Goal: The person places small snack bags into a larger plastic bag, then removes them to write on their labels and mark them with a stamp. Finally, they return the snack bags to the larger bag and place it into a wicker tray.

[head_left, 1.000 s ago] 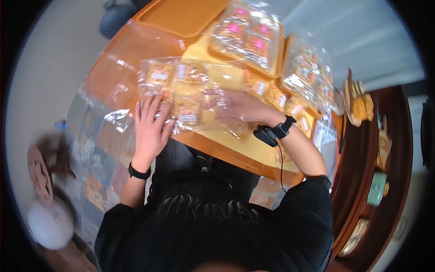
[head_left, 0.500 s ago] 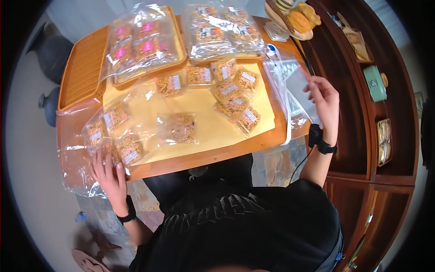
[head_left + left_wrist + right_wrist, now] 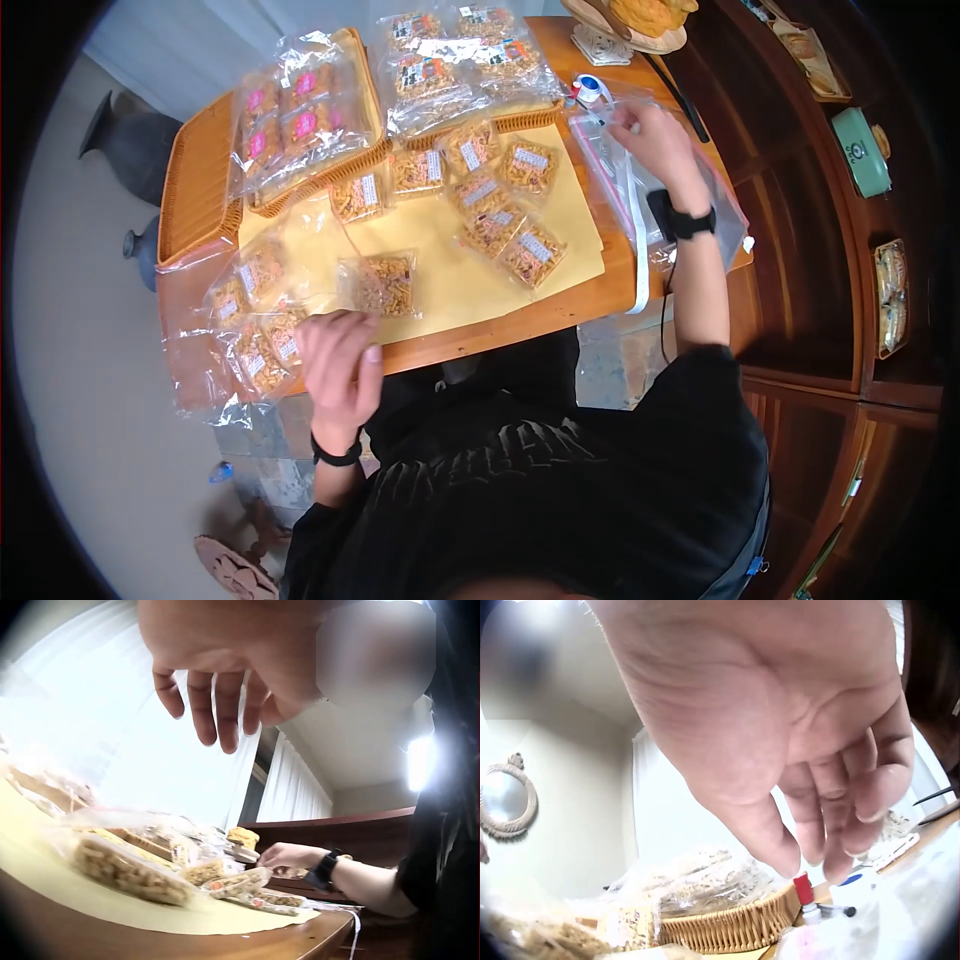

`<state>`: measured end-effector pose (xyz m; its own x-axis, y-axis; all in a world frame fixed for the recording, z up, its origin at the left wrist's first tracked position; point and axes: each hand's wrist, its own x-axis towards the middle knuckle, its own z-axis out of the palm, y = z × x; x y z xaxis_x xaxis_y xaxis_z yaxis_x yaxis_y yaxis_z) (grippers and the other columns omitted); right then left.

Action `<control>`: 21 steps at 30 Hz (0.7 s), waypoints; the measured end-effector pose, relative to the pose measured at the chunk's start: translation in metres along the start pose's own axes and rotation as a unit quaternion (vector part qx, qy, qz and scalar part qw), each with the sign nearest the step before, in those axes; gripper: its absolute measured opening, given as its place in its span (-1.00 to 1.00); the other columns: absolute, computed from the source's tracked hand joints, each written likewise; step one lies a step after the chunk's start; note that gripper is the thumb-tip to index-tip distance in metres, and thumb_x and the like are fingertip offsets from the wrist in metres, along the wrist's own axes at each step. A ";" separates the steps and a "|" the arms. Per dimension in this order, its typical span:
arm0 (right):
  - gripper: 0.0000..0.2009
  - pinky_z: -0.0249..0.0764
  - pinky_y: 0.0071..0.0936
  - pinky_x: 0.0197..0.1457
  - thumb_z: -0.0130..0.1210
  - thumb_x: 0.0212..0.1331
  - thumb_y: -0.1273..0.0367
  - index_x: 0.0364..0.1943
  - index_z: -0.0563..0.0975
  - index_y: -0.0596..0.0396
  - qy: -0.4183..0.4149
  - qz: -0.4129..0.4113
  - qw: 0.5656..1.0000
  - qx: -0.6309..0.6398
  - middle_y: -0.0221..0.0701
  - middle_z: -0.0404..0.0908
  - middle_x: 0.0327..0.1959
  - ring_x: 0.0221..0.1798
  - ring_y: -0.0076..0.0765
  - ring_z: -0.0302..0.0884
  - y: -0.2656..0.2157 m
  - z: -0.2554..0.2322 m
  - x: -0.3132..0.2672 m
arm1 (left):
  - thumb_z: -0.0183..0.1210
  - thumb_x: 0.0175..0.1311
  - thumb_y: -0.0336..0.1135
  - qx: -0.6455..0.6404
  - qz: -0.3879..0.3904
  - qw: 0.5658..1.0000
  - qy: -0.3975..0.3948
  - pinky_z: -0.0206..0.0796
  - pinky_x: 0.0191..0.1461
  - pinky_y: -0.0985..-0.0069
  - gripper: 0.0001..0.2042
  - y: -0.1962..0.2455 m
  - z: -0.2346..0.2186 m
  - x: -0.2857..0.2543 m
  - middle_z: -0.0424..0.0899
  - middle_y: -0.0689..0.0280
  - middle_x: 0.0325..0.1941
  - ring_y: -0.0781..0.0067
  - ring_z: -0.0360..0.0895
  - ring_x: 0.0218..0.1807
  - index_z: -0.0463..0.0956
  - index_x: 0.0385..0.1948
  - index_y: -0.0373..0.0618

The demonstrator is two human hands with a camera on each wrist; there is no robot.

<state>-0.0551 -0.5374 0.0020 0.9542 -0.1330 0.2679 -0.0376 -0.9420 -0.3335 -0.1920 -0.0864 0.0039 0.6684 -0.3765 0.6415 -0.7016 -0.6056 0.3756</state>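
My left hand [image 3: 340, 365] hovers over the table's near edge, holding nothing; its fingers hang loosely in the left wrist view. Beside it lies a large clear bag [image 3: 190, 345] with several square snack packs inside. A single snack pack [image 3: 395, 285] sits just beyond that hand. My right hand [image 3: 655, 145] reaches over the clear zip bags [image 3: 710, 200] at the table's right. Its fingers bend loosely, with the tips close above a small red-capped item [image 3: 803, 889] in the right wrist view. A white roll with a blue centre [image 3: 588, 90] is next to these fingertips.
Several loose snack packs [image 3: 490, 228] lie on yellow paper [image 3: 575, 215]. Wicker trays [image 3: 200, 170] line the back, two bearing bagged packs. A white strap [image 3: 635, 240] crosses the right side. Dark shelves [image 3: 800, 250] stand to the right, and a bread plate [image 3: 655, 40] at the back right.
My right hand has left the snack packs, gone to the right side, then moved farther back toward the roll. My left hand has lifted off the filled bag and shifted right. The view has turned.
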 end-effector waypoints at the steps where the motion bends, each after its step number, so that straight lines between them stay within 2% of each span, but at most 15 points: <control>1: -0.74 0.57 -0.14 -0.11 0.23 0.10 0.19 -0.22 0.67 0.03 -0.009 -0.015 0.999 -0.039 -0.16 0.73 -0.27 -0.15 0.03 0.69 -0.005 0.005 0.013 | 0.19 0.14 -0.49 -0.018 0.013 1.000 -0.007 0.28 0.03 0.23 -0.81 0.007 0.005 0.005 0.67 0.08 -0.21 0.06 0.59 -0.13 0.59 -0.21 -0.32; 4: -0.75 0.58 -0.12 -0.08 0.23 0.07 0.22 -0.23 0.67 0.03 -0.019 -0.022 0.996 -0.087 -0.14 0.73 -0.25 -0.12 0.06 0.68 -0.014 0.013 0.038 | 0.22 0.09 -0.52 -0.034 0.030 0.999 -0.024 0.27 0.00 0.24 -0.82 0.018 0.013 0.008 0.67 0.13 -0.25 0.09 0.60 -0.20 0.61 -0.25 -0.29; 6: -0.77 0.59 -0.12 -0.06 0.22 0.07 0.25 -0.24 0.68 0.03 -0.019 -0.019 0.995 -0.097 -0.13 0.73 -0.24 -0.11 0.07 0.68 -0.013 0.014 0.052 | 0.22 0.10 -0.53 -0.033 0.005 0.998 -0.044 0.26 0.00 0.25 -0.83 0.020 0.015 0.003 0.67 0.14 -0.25 0.11 0.60 -0.19 0.61 -0.24 -0.28; 8: -0.77 0.59 -0.11 -0.04 0.19 0.07 0.28 -0.22 0.68 0.06 -0.048 0.016 0.986 -0.160 -0.12 0.73 -0.24 -0.11 0.10 0.68 -0.009 0.018 0.057 | 0.20 0.12 -0.54 -0.024 -0.006 0.998 -0.051 0.26 0.00 0.27 -0.84 0.019 0.017 -0.005 0.67 0.16 -0.25 0.13 0.60 -0.20 0.61 -0.24 -0.28; 10: -0.77 0.58 -0.11 -0.03 0.17 0.07 0.29 -0.22 0.68 0.05 -0.072 0.022 0.986 -0.148 -0.12 0.73 -0.24 -0.10 0.10 0.68 -0.003 0.016 0.058 | 0.19 0.15 -0.54 -0.038 -0.045 0.996 -0.072 0.24 0.01 0.28 -0.86 0.018 0.018 -0.010 0.68 0.16 -0.24 0.14 0.59 -0.21 0.61 -0.25 -0.28; 12: -0.77 0.58 -0.11 -0.03 0.16 0.07 0.30 -0.22 0.69 0.04 -0.096 0.033 0.986 -0.136 -0.12 0.73 -0.24 -0.10 0.09 0.69 0.006 0.006 0.052 | 0.19 0.17 -0.55 -0.047 -0.052 0.994 -0.089 0.26 0.00 0.29 -0.87 0.021 0.020 -0.008 0.68 0.16 -0.26 0.13 0.59 -0.21 0.61 -0.25 -0.27; 14: -0.77 0.59 -0.12 -0.04 0.17 0.07 0.26 -0.25 0.69 0.04 -0.011 0.067 0.994 -0.083 -0.12 0.72 -0.26 -0.09 0.06 0.69 0.014 -0.014 0.034 | 0.19 0.18 -0.55 -0.059 -0.061 0.991 -0.108 0.28 0.00 0.30 -0.88 0.028 0.027 -0.003 0.68 0.16 -0.27 0.12 0.58 -0.22 0.61 -0.25 -0.27; 15: -0.77 0.57 -0.15 -0.09 0.20 0.08 0.21 -0.32 0.67 0.06 0.004 0.054 0.996 -0.068 -0.14 0.71 -0.32 -0.16 0.03 0.69 0.017 -0.028 0.018 | 0.20 0.21 -0.55 -0.101 -0.095 0.984 -0.111 0.32 -0.05 0.34 -0.89 0.033 0.034 0.003 0.67 0.17 -0.28 0.14 0.58 -0.23 0.61 -0.25 -0.26; 16: -0.77 0.57 -0.15 -0.09 0.20 0.08 0.21 -0.32 0.67 0.06 0.003 0.059 0.996 -0.069 -0.14 0.71 -0.32 -0.16 0.03 0.69 0.020 -0.038 0.001 | 0.21 0.23 -0.55 -0.142 -0.130 0.975 -0.113 0.36 -0.10 0.38 -0.90 0.038 0.042 0.011 0.67 0.17 -0.29 0.17 0.58 -0.25 0.61 -0.25 -0.25; 17: -0.77 0.55 -0.17 -0.12 0.21 0.08 0.21 -0.35 0.66 0.09 -0.013 0.072 0.997 -0.029 -0.16 0.70 -0.36 -0.21 0.01 0.68 0.023 -0.047 -0.017 | 0.23 0.27 -0.54 -0.207 -0.182 0.952 -0.131 0.40 -0.22 0.49 -0.90 0.045 0.051 0.019 0.67 0.21 -0.32 0.34 0.56 -0.32 0.61 -0.22 -0.25; 19: -0.75 0.53 -0.20 -0.16 0.23 0.09 0.20 -0.38 0.64 0.11 -0.027 0.088 0.996 0.008 -0.17 0.70 -0.40 -0.26 0.00 0.68 0.032 -0.055 -0.051 | 0.22 0.30 -0.51 -0.332 -0.259 0.881 -0.214 0.38 -0.27 0.54 -0.87 0.050 0.077 0.034 0.66 0.28 -0.28 0.54 0.51 -0.37 0.58 -0.15 -0.27; 21: -0.77 0.49 -0.25 -0.21 0.23 0.10 0.23 -0.40 0.62 0.13 -0.014 0.133 0.987 0.088 -0.21 0.67 -0.45 -0.33 -0.05 0.66 0.042 -0.050 -0.083 | 0.19 0.40 -0.42 -0.379 -0.244 0.842 -0.297 0.35 -0.25 0.66 -0.78 0.062 0.109 0.063 0.63 0.36 -0.30 0.64 0.55 -0.34 0.52 0.01 -0.26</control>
<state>-0.1507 -0.5814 0.0108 0.9251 -0.3581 0.1262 -0.2384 -0.8064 -0.5411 -0.1664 -0.2243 -0.0048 0.7697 -0.6339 -0.0757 -0.1140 -0.2532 0.9607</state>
